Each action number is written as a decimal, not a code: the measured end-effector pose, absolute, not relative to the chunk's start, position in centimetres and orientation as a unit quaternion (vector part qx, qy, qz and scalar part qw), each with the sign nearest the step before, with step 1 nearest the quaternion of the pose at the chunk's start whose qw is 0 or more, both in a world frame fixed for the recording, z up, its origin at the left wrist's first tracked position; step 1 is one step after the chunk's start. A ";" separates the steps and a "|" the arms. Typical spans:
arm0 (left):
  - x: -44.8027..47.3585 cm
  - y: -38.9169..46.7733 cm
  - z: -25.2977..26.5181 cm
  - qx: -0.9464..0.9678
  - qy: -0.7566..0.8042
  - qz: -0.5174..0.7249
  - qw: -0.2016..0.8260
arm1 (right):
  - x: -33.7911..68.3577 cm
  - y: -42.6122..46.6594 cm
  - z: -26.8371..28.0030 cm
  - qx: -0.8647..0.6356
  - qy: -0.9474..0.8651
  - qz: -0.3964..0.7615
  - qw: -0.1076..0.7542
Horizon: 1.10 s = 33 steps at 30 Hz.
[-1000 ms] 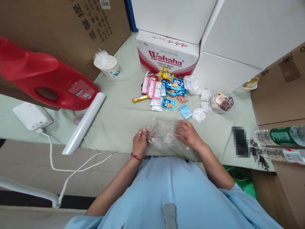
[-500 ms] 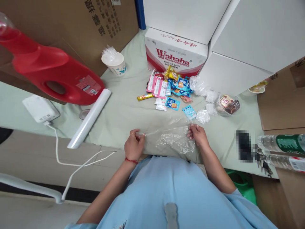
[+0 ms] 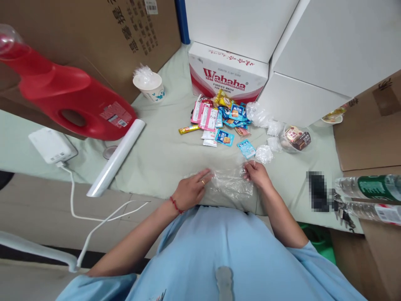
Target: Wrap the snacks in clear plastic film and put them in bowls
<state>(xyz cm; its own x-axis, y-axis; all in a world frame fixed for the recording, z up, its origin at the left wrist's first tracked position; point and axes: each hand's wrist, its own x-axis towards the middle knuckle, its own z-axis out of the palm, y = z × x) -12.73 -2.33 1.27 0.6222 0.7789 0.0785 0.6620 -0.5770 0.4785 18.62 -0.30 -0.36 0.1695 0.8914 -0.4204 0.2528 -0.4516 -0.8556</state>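
Observation:
A clear plastic bag [image 3: 230, 184] lies on the green cloth close to my body. My left hand [image 3: 191, 190] is palm down at the bag's left side, with its fingers stretched over the film. At the bag's upper right edge, my right hand [image 3: 257, 173] pinches the plastic between thumb and fingers. Just beyond lie a light blue packet [image 3: 246, 149] and a crumpled ball of clear plastic [image 3: 264, 154]. Farther back is a pile of small snack packets [image 3: 209, 118] in pink, blue and yellow.
A red jug [image 3: 78, 100] and a white roll [image 3: 117, 156] are on the left, near a white power bank [image 3: 52, 145] with a cable. A paper cup [image 3: 153, 90] and a Wahaha box [image 3: 228, 73] stand behind. Bottles [image 3: 372, 187] and a snack tub [image 3: 296, 140] are right.
My left hand has let go of the bag's left edge and moved right, its fingers now extended over the film. My right hand keeps its pinch; the bag has slackened.

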 end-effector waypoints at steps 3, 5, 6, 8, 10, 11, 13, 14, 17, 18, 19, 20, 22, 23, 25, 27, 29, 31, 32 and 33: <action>-12.3 -1.5 1.7 0.818 0.514 0.140 0.215 | 18.7 -0.5 -0.6 -0.689 -0.419 0.499 0.319; -12.2 -0.8 1.9 0.779 0.579 0.118 0.209 | 18.6 -0.6 -0.8 -0.687 -0.420 0.501 0.318; -12.2 -0.6 2.1 0.761 0.607 0.105 0.202 | 18.6 -0.6 -0.9 -0.687 -0.420 0.501 0.318; -12.5 -0.4 2.4 0.727 0.656 0.101 0.175 | 18.5 -0.5 -1.1 -0.688 -0.422 0.499 0.316; -12.7 -1.0 2.6 0.694 0.689 0.157 0.137 | 18.5 -0.2 -1.2 -0.689 -0.425 0.496 0.313; -12.7 -1.5 2.7 0.683 0.691 0.201 0.126 | 18.5 0.0 -1.2 -0.689 -0.428 0.495 0.311; -12.6 -2.6 2.6 0.690 0.655 0.271 0.145 | 18.5 0.6 -1.1 -0.688 -0.436 0.494 0.303; -12.4 -3.0 2.5 0.717 0.614 0.281 0.174 | 18.4 0.9 -1.1 -0.687 -0.442 0.494 0.298; -11.2 -2.8 2.1 0.829 0.449 0.223 0.248 | 18.3 2.2 -0.8 -0.683 -0.467 0.491 0.273; -10.8 -2.2 1.9 0.855 0.407 0.204 0.248 | 18.4 2.6 -0.7 -0.682 -0.477 0.489 0.263; -10.4 -1.4 1.7 0.871 0.385 0.193 0.237 | 18.5 3.0 -0.6 -0.682 -0.487 0.485 0.252; -10.1 -0.6 1.4 0.876 0.385 0.190 0.219 | 18.8 3.3 -0.5 -0.682 -0.496 0.480 0.241; -9.8 0.9 0.6 0.864 0.437 0.178 0.179 | 19.7 3.7 -0.1 -0.688 -0.509 0.465 0.224; -9.9 1.3 0.1 0.850 0.474 0.163 0.163 | 20.2 3.6 0.3 -0.699 -0.515 0.444 0.221; -10.1 1.4 -0.8 0.824 0.533 0.126 0.144 | 21.2 2.8 1.2 -0.741 -0.533 0.342 0.224; -10.3 0.6 -1.5 0.815 0.554 0.101 0.138 | 21.3 1.3 2.2 -0.770 -0.558 0.190 0.243; -10.4 -0.3 -1.7 0.817 0.553 0.095 0.135 | 20.5 -0.7 2.9 -0.746 -0.603 0.077 0.271; -10.3 -0.8 -1.5 0.816 0.554 0.101 0.132 | 18.8 -2.7 3.1 -0.672 -0.682 0.063 0.281; -10.4 -0.8 -1.4 0.814 0.556 0.107 0.130 | 18.0 -3.7 2.8 -0.626 -0.728 0.078 0.268; -10.6 -0.6 -1.3 0.811 0.560 0.111 0.128 | 17.4 -4.5 2.4 -0.582 -0.769 0.101 0.244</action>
<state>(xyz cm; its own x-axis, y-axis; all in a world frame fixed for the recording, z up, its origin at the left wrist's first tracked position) -10.59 -0.58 -1.32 0.3486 0.9365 0.0374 0.8798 -0.3407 0.3314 17.41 -4.47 2.44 -0.2038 0.9445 0.2575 0.8460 0.3023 -0.4393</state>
